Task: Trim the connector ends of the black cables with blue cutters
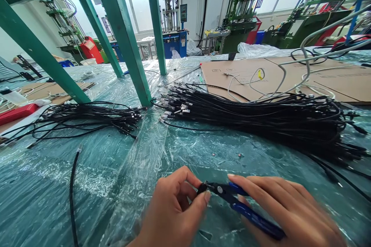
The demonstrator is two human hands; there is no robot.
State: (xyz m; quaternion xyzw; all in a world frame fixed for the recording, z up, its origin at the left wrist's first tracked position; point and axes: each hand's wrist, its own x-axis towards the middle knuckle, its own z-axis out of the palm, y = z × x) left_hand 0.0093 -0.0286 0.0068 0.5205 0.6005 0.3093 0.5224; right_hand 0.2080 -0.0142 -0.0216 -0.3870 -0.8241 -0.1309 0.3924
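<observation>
Pinches small black part (202,188) in left hand (171,208), lower centre of frame, with grip clamped on it, presumably to steady it for blue-handled pliers (246,212). Holds these in right hand (290,206), lower right, with grip clamped around them, apparently for control.

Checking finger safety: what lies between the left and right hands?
In the head view, blue-handled cutters lie there, pointing from the right hand toward the left hand.

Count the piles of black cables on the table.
2: a smaller pile on the left, and a larger pile from the middle to the right, beyond the right hand.
</observation>
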